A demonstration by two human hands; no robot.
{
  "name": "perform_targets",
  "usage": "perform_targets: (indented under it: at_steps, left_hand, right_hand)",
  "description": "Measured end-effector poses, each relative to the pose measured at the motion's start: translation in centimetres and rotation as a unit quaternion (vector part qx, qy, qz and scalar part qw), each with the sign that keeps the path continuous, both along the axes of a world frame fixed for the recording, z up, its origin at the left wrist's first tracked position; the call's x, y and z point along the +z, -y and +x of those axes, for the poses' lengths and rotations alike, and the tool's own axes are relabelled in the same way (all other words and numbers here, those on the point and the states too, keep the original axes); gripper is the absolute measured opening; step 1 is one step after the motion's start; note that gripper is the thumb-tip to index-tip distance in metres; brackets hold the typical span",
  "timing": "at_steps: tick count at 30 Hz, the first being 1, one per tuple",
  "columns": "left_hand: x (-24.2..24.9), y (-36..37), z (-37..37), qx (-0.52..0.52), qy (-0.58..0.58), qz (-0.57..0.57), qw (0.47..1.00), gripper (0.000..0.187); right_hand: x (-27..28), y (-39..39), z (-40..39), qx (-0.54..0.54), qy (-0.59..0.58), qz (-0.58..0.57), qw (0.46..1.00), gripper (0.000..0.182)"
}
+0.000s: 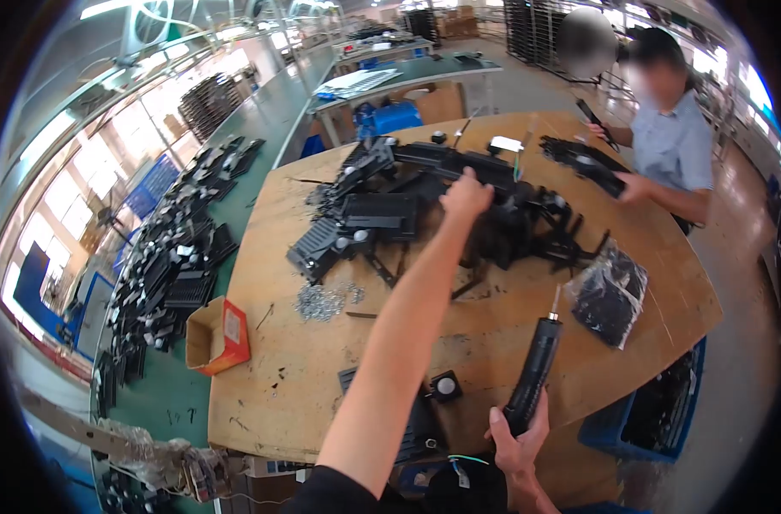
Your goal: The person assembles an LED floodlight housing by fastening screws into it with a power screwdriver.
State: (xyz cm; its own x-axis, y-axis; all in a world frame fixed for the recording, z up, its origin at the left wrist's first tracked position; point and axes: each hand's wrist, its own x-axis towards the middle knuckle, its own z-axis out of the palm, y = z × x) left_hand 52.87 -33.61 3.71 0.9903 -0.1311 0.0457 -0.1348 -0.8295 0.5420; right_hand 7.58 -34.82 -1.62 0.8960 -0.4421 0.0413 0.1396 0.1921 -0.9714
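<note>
Electric screwdriver (533,373), black and silver-tipped, is gripped in right hand (520,439); left hand (468,195) reaches black parts (433,159), grip unclear.

Left arm (403,343) stretched forward, left hand (467,195) palm down, right hand (520,435) low, gripping

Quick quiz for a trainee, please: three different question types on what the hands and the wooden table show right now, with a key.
1. Multiple choice. Which hand holds the power screwdriver?
A) The left hand
B) The right hand
C) Neither

2. True or false. The clear plastic bag lies between the red carton and the loose silver-coloured hardware.

3. Fill in the blank. The left hand is at a pile of ____ parts.

Key: 1. B; 2. False; 3. black
</note>
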Motion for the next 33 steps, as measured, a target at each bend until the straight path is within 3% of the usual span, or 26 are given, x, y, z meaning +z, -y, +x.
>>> perform_targets:
  at_steps: [2,5,7,8,9,10,12,14,15,17,18,22,24,28,33]
  left_hand:
    - [-0.5,0.8,0.2,-0.034,-0.011,0.007,0.999,0.058]
    - [-1.1,0.2,0.2,-0.083,0.088,-0.016,0.993,0.043]
    - [2.9,-1.6,-1.3,-0.21,0.166,-0.104,0.958,0.031]
    - [5.0,-3.6,-2.3,-0.227,0.201,-0.127,0.944,0.036]
    - [8.3,-6.3,-4.6,-0.229,0.164,-0.143,0.949,0.035]
    - [10.0,-8.9,-5.7,-0.23,0.247,-0.118,0.934,0.034]
    - [13.3,-15.2,-10.1,-0.241,0.113,-0.227,0.937,0.036]
    - [14.4,-21.2,-14.8,-0.243,0.07,-0.158,0.954,0.036]
    - [13.2,-23.0,-16.9,-0.209,0.033,-0.147,0.966,0.036]
    - [8.3,-26.1,-18.3,-0.179,0.014,0.039,0.983,0.039]
    - [5.3,-26.5,-19.0,-0.147,0.032,0.051,0.987,0.038]
    - [-1.4,-23.5,-20.7,-0.049,0.071,0.107,0.991,0.031]
    - [-2.9,-22.0,-19.1,-0.033,0.085,0.109,0.99,0.027]
    - [-2.7,-20.3,-17.2,-0.004,0.094,0.159,0.983,0.024]
    - [4.8,-19.8,-19.4,-0.057,0.167,0.161,0.971,0.021]
  right_hand:
    - [-0.5,0.2,0.1,0.013,0.008,-0.009,1.0,0.069]
    - [-0.1,-0.1,0.1,0.003,0.003,-0.01,1.0,0.067]
    - [0.1,-0.1,0.1,0.004,-0.001,-0.019,1.0,0.066]
    - [0.2,-0.1,0.0,0.004,-0.005,-0.025,1.0,0.066]
    - [0.3,-0.1,0.1,0.007,-0.009,-0.023,1.0,0.066]
    - [0.4,-0.2,0.2,0.002,-0.003,-0.022,1.0,0.066]
    - [0.4,-0.4,0.0,-0.006,-0.01,-0.017,1.0,0.065]
    - [0.4,-0.6,0.0,-0.016,0.0,-0.021,1.0,0.064]
    - [-0.1,-0.5,0.2,-0.012,0.018,-0.029,0.999,0.063]
    - [0.3,-1.0,0.3,-0.028,0.025,-0.037,0.999,0.054]
    - [0.5,-1.2,0.4,-0.04,0.035,-0.043,0.998,0.044]
    - [0.0,-1.0,0.3,-0.039,0.048,-0.053,0.997,0.042]
    - [-0.1,-0.5,0.0,-0.004,0.019,-0.037,0.999,0.054]
    - [0.3,-0.5,0.0,-0.015,0.028,-0.041,0.999,0.056]
    - [0.0,-0.3,-0.1,-0.008,0.037,-0.016,0.999,0.058]
